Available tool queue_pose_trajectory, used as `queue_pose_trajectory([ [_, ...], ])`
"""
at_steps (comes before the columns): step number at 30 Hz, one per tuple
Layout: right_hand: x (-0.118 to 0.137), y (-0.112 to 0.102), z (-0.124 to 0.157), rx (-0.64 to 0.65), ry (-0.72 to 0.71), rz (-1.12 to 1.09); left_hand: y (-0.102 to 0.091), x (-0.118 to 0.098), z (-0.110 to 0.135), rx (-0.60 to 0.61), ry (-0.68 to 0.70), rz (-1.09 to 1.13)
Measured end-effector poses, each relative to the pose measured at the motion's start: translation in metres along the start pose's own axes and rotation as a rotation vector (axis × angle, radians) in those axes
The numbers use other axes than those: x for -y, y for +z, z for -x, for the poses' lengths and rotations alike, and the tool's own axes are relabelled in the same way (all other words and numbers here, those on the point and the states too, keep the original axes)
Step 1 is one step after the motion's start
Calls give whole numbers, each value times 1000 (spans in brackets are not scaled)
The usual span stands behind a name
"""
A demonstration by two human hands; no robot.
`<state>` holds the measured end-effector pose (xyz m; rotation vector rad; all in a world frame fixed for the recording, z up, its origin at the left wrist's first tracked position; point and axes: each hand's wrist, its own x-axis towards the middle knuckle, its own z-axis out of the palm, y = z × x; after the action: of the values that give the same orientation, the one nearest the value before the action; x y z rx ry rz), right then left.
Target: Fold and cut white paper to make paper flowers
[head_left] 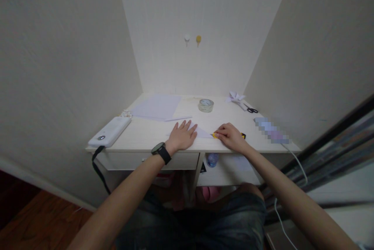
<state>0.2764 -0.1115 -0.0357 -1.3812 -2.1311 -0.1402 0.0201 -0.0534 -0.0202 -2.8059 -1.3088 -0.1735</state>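
My left hand point(182, 136) lies flat with fingers spread on a folded piece of white paper point(202, 132) near the desk's front edge. A dark watch sits on that wrist. My right hand point(229, 136) is closed around a yellow and black utility knife point(215, 135). Its tip is at the right-hand point of the paper; whether the blade touches it I cannot tell. Part of the paper is hidden under my left hand. Behind my hands stands a roll of clear tape point(206, 105).
White paper sheets point(159, 106) and a narrow paper strip point(178, 118) lie at the back left. A white device point(110, 131) with a black strap is at the left edge. To the right are a paper pinwheel-like shape point(234, 97), scissors point(251, 110) and a blurred phone-like item point(270, 130) with a cable.
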Motion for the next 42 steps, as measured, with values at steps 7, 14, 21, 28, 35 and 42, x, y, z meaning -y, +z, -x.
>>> queue_pose_trajectory([
  [7,-3,-3,-6,63,-18,-1,0,0,0,-5,11,8],
  [14,-4,-2,-8,61,-32,-6,0,0,0,1,8,4],
  [21,-8,-2,-10,73,-43,-10,-1,0,-1,23,20,32],
  [28,-2,-3,-9,81,13,0,-4,-2,0,36,11,37],
  [35,-5,-2,-7,80,12,-30,-5,-2,0,34,11,43],
  [42,-11,-4,-9,81,-28,-54,-5,-2,0,31,9,45],
])
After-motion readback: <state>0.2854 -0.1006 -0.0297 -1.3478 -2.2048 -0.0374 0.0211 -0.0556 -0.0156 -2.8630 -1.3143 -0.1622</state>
